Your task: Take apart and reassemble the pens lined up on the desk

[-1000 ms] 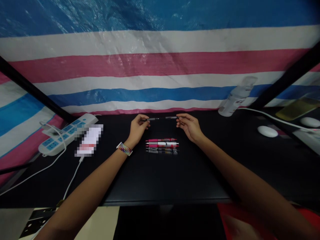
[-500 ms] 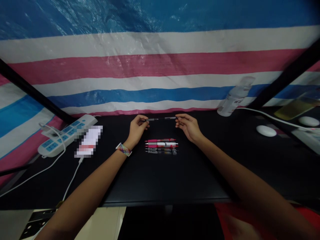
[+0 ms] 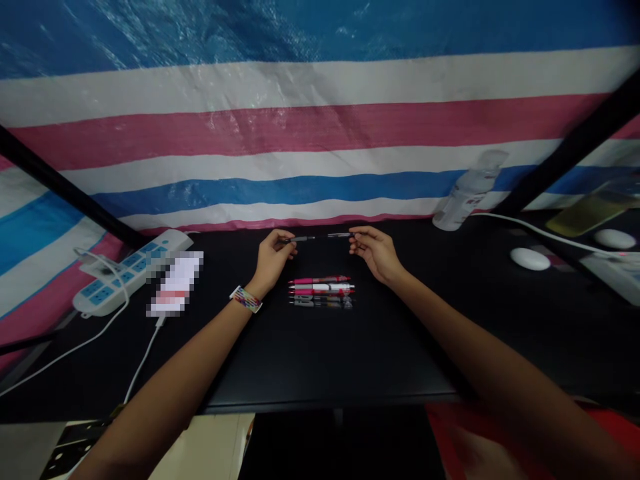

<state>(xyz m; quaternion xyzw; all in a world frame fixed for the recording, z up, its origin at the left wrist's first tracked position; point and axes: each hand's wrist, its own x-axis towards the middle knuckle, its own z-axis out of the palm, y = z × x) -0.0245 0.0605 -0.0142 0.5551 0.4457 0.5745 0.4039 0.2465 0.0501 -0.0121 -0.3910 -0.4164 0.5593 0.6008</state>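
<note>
From my distant seat I saw the left hand (image 3: 271, 257) pinching one end of a dark pen (image 3: 303, 239) between thumb and fingers; the right hand (image 3: 377, 253) had its fingertips closed on the other end; the hands were apart, with the pen spanning the gap over the far part of the black table (image 3: 350, 353). I judged that the grip at both ends held it level and left its middle uncovered; I could not tell whether it was one piece or two parts in line, nor whether it touched the table.

Nearer me lay a red pen (image 3: 320, 280), a white pen (image 3: 329, 287) and other pens, side by side and roughly parallel to the held one; their close row probably made them easy to see together, though the dark ones blended into the table.

A power strip (image 3: 107, 287) and a phone (image 3: 175, 283) lay off to the left; a clear bottle (image 3: 463, 200) stood to the right near the striped sheet (image 3: 300, 127), well apart from the pens, so both hands had room.
</note>
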